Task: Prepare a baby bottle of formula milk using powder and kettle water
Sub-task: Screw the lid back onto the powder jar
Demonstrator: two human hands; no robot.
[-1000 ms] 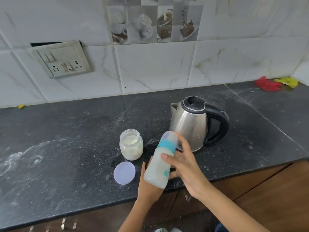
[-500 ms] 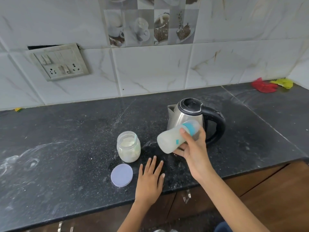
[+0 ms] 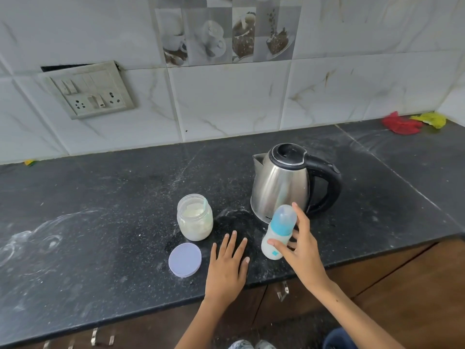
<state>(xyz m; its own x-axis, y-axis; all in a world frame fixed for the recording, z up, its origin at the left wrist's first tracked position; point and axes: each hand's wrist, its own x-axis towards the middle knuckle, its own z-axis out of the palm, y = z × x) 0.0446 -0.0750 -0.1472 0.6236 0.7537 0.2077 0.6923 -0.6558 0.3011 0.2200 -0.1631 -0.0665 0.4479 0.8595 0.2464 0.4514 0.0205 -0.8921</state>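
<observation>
My right hand (image 3: 299, 248) grips a baby bottle (image 3: 278, 231) with milky liquid, a blue collar and a clear cap, held nearly upright just in front of the steel kettle (image 3: 281, 182). My left hand (image 3: 227, 265) lies flat on the black counter (image 3: 100, 222), fingers spread, holding nothing. An open glass jar of formula powder (image 3: 195, 217) with a scoop handle sticking out stands to the left of the kettle. Its lilac lid (image 3: 185, 259) lies flat on the counter beside my left hand.
Spilled powder dusts the counter around the jar and at the far left. A red cloth (image 3: 401, 125) and a yellow cloth (image 3: 429, 119) lie in the back right corner. A switch panel (image 3: 88, 90) sits on the tiled wall. Wooden cabinet doors run below the counter edge.
The bottle was held in both hands, then tipped sideways in my right hand alone; now it is nearly upright and lower. My left hand let go and rests flat on the counter.
</observation>
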